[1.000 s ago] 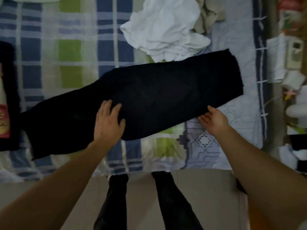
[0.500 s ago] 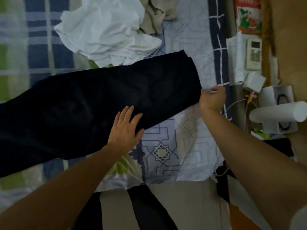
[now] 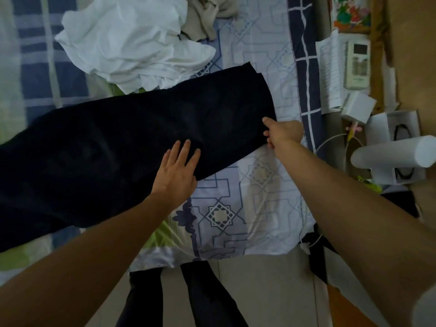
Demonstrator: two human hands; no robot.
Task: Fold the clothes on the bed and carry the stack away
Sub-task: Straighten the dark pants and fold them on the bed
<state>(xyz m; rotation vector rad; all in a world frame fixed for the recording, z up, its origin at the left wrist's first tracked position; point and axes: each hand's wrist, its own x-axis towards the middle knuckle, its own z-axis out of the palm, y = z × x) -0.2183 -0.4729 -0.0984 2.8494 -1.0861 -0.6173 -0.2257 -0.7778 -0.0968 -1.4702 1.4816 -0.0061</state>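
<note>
Across the bed [image 3: 236, 208] dark trousers [image 3: 132, 147] are lying flat, and I am pressing my spread left hand [image 3: 175, 171] down to anchor them while my right hand [image 3: 282, 134] is pinching their end for folding.

Dim, bluish light fills the room. The bed [image 3: 247, 208] wears a pale sheet with a geometric blue pattern, beside a blue, white and green checked blanket [image 3: 47, 74]. Pale floor tiles [image 3: 259, 291] lie below the bed's edge. To the right, a wooden surface [image 3: 410, 55] carries a white remote control [image 3: 357, 64], papers [image 3: 330, 69] and small white boxes [image 3: 357, 106].
</note>
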